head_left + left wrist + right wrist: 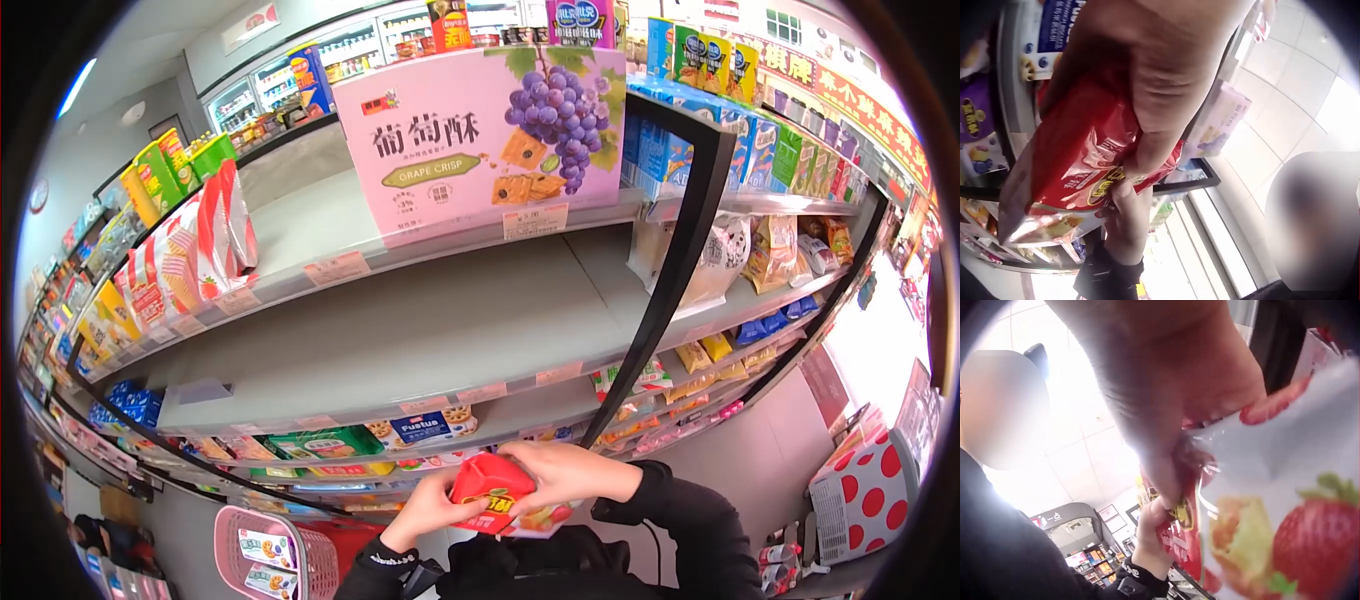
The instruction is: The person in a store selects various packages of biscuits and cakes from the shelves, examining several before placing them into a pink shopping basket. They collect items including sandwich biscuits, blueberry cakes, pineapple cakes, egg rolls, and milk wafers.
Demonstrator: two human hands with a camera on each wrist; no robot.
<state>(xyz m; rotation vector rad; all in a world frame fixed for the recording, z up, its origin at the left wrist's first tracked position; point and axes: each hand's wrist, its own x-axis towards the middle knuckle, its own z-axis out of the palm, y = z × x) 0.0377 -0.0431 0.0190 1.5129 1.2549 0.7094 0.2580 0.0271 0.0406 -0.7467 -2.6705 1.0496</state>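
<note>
A red and white snack bag with yellow lettering is held in front of the body, below the shelves. My left hand grips its left side, thumb on the front. On the other side my right hand grips the bag's upper right edge. In the left wrist view the red bag fills the middle under the left hand, and the right hand shows below. The right wrist view has a strawberry picture on the bag, the right hand above it and the left hand beyond.
A shelf unit spans the front, with a large grape crisp box on top and striped bags at left. A black frame post crosses it. A pink basket holding boxes stands lower left; a polka-dot box is at right.
</note>
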